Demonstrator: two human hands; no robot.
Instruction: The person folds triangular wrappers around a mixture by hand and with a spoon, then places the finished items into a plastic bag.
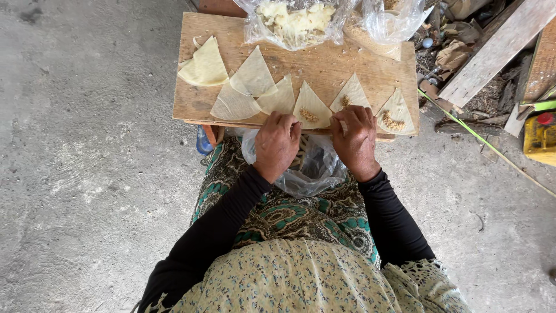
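Note:
Several pale triangular dough sheets lie in a row on a small wooden board (324,64). Three on the right carry a brown crumbly filling. My left hand (277,142) and my right hand (354,139) rest at the board's near edge, fingers curled on the lower corners of one filled dough triangle (311,107). Another filled triangle (350,95) lies just above my right hand, and a third filled triangle (396,113) is at the far right. Plain dough sheets (234,87) overlap on the left half of the board. Whether the fingers pinch the dough or only press it is hidden.
A clear plastic bag of pale lumpy filling (295,22) and a second clear bag (389,23) sit at the board's far edge. A crumpled clear bag (315,168) lies on my lap. Planks and scrap wood (498,46) and a yellow container (540,136) lie at right on the concrete floor.

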